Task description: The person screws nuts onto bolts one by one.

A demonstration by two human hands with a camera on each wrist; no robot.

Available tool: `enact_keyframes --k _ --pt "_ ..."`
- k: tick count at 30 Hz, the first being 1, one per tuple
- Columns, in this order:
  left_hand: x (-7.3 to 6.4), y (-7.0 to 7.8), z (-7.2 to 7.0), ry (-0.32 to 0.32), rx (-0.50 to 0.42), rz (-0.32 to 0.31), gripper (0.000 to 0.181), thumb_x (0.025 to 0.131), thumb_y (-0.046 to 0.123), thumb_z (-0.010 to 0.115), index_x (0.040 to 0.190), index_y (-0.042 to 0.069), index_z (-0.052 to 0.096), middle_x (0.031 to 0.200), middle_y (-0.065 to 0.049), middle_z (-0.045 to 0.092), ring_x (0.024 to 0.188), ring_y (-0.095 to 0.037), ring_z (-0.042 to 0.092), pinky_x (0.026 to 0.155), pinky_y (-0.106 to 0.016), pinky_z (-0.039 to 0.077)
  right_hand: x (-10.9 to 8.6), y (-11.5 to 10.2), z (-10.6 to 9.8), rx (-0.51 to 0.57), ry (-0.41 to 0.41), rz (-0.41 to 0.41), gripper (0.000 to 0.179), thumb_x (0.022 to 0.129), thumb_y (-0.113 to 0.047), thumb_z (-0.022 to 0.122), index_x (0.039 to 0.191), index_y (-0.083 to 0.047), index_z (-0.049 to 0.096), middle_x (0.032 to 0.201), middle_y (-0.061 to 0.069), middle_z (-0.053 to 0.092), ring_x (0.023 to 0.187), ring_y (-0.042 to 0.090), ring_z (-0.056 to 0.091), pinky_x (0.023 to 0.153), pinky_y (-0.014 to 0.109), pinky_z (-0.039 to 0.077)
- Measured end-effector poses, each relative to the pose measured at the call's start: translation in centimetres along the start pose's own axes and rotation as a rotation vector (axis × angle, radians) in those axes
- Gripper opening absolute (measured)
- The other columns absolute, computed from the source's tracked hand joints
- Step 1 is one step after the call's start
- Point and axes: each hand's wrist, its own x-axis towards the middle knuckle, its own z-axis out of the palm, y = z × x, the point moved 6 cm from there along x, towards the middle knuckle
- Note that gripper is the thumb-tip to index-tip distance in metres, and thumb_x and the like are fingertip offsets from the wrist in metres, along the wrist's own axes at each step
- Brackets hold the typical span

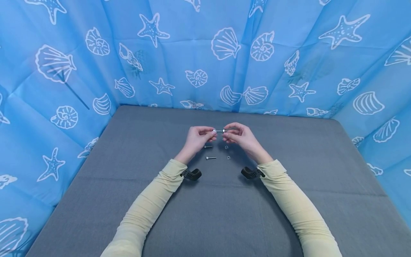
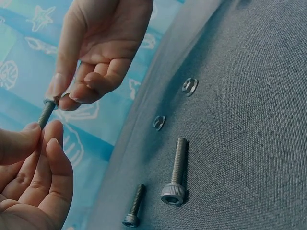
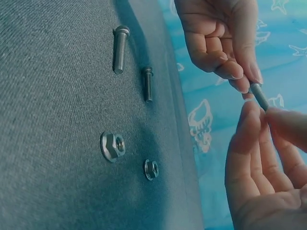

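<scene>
Left hand [image 1: 196, 140]: pinches silver metal bolt [image 1: 219, 131]
Right hand [image 1: 244, 138]: pinches silver hexagonal metal nut [image 1: 224, 131]
Threading: apparently the step
Next twist: likely needs bolt steady

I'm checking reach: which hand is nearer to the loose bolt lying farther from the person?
Left. In the head view, the left hand appears just above that loose bolt; the right hand is farther off, to the bolt's right.

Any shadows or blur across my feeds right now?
Head: soft shadow on the table beside the right sleeve; left wrist: held bolt shows its threading, curtain behind it slightly soft; right wrist: shadow around the farther nut, outline readable.
</scene>
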Motion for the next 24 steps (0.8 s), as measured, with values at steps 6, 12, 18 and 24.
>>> enact_keyframes --k 6,12,18,24 --pt "-0.01 0.1 -0.02 0.006 -0.001 0.009 0.024 0.089 0.005 0.068 0.108 -0.01 0.067 0.087 -0.018 0.071 0.071 -0.016 0.07 0.075 -0.046 0.057 0.19 0.14 0.26 -0.009 -0.002 0.038 0.042 0.098 -0.023 0.058 0.117 0.013 0.052 0.093 0.017 0.068 0.079 0.02 0.068 0.077 0.041 0.057" --pt "-0.16 0.14 -0.06 0.009 0.001 0.007 0.024 0.089 0.005 0.068 0.108 -0.01 0.067 0.087 -0.02 0.071 0.072 -0.019 0.071 0.076 -0.049 0.056 0.07 -0.06 0.36 0.012 -0.008 0.01 0.034 0.096 -0.012 0.06 0.122 0.009 0.051 0.102 0.025 0.066 0.083 0.024 0.068 0.08 0.045 0.056" --pt "-0.34 0.05 -0.08 0.01 0.012 0.001 0.023 0.089 0.007 0.068 0.106 -0.008 0.068 0.086 -0.017 0.071 0.073 -0.02 0.071 0.077 -0.05 0.056 0.22 0.04 0.79 -0.024 -0.032 0.019 0.042 0.098 -0.023 0.057 0.116 0.014 0.052 0.094 0.022 0.066 0.076 0.019 0.067 0.071 0.038 0.058" --pt "-0.31 -0.06 -0.08 0.007 0.012 -0.003 0.025 0.09 0.007 0.068 0.108 -0.01 0.067 0.087 -0.018 0.071 0.073 -0.019 0.071 0.077 -0.05 0.056 0.02 -0.18 0.74 -0.011 -0.039 -0.026 0.033 0.094 -0.006 0.062 0.119 0.012 0.049 0.1 0.031 0.063 0.086 0.034 0.067 0.078 0.046 0.056"
